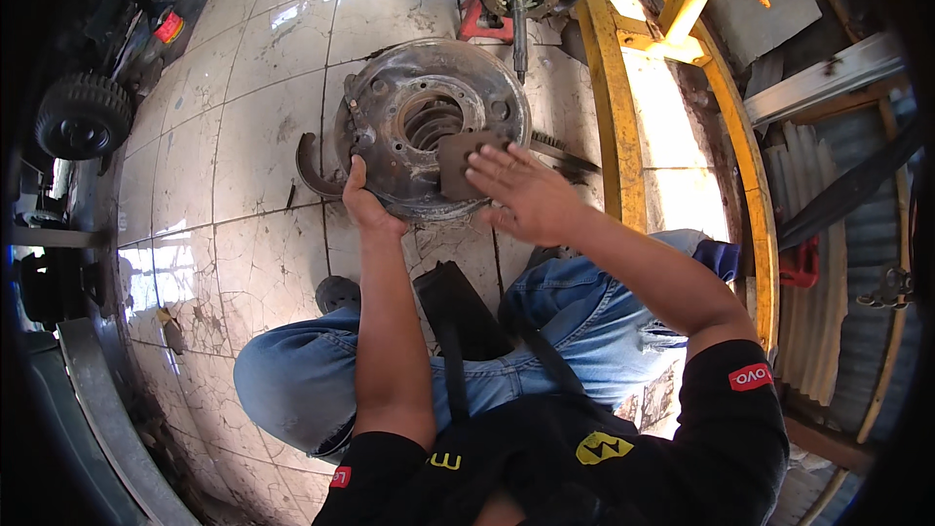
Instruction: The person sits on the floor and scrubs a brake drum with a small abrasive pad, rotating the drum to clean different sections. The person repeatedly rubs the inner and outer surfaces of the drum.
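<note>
Our left hand (372,206) grips the round metal plate (417,168) over the floor (263,136). Our right hand (531,197) lies flat on a brown sheet (458,168) there. Shiny bits look done; we think dark bits remain.

Black shirt (623,477), red sleeve patches (751,377), faded blue jeans (290,370)

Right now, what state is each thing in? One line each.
Left hand: thumb over the plate's near rim
Right hand: flat on the brown sheet, fingers extended
Plate: held at its rim, worn, stained
Brown sheet: against the plate, under the right fingers
Curved strip: on the floor, left of the plate
Shaft: bare, sticking out of the hub
Floor: tiles cracked, stained
</note>
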The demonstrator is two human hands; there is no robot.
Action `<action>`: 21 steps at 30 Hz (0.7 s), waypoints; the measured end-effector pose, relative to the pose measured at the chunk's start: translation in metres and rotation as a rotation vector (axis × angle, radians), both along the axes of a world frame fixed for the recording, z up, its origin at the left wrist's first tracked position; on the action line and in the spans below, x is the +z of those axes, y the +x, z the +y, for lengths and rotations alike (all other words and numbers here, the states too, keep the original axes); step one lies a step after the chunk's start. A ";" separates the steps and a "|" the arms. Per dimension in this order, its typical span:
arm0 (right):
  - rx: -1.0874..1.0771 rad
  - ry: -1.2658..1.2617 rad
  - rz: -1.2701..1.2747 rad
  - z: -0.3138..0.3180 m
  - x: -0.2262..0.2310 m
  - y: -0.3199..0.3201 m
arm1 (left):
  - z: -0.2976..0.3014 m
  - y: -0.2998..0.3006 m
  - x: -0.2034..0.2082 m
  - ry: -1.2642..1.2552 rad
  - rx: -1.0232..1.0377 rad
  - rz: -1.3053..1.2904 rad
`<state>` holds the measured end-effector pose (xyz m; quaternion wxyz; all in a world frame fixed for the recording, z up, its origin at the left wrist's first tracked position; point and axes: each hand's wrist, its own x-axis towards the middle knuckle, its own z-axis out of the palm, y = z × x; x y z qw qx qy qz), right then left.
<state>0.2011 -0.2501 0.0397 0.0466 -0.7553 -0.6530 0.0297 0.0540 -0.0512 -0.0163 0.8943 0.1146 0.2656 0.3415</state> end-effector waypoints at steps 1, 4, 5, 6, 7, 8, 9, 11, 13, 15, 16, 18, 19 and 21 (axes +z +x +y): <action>-0.007 -0.021 0.048 0.002 0.000 0.010 | 0.001 0.001 -0.001 -0.006 -0.001 0.018; -0.223 0.016 -0.064 -0.002 -0.005 0.026 | -0.003 0.006 -0.006 -0.012 -0.006 0.063; -0.257 0.009 -0.116 -0.001 -0.001 0.026 | -0.004 0.007 -0.004 0.008 -0.006 0.071; -0.200 -0.069 -0.085 -0.005 0.000 0.017 | -0.004 0.010 -0.003 0.027 -0.006 0.078; -0.213 -0.093 -0.068 -0.005 0.007 0.021 | -0.003 0.013 -0.001 0.031 -0.014 0.068; -0.230 -0.125 -0.043 -0.009 0.013 0.022 | -0.006 0.013 0.002 0.027 -0.029 0.065; -0.248 -0.157 -0.018 -0.015 0.016 0.025 | -0.008 0.013 0.004 0.023 -0.043 0.063; -0.319 -0.125 -0.074 -0.015 0.009 0.041 | -0.013 0.020 0.011 0.010 -0.049 0.142; -0.379 -0.201 -0.083 -0.015 0.015 0.035 | -0.014 0.023 0.011 0.005 -0.048 0.184; -0.352 -0.225 -0.079 -0.026 0.018 0.016 | -0.016 0.027 0.009 0.006 -0.040 0.184; -0.356 -0.247 -0.070 -0.028 0.026 0.004 | -0.014 0.026 0.008 0.021 -0.045 0.173; -0.354 -0.194 -0.034 -0.027 0.032 -0.001 | -0.012 0.024 0.006 0.045 -0.068 0.149; -0.395 -0.210 0.044 -0.021 0.037 0.002 | -0.014 0.025 0.005 0.050 -0.073 0.143; -0.479 -0.232 0.205 -0.003 0.050 0.007 | -0.014 0.024 0.008 0.068 -0.084 0.133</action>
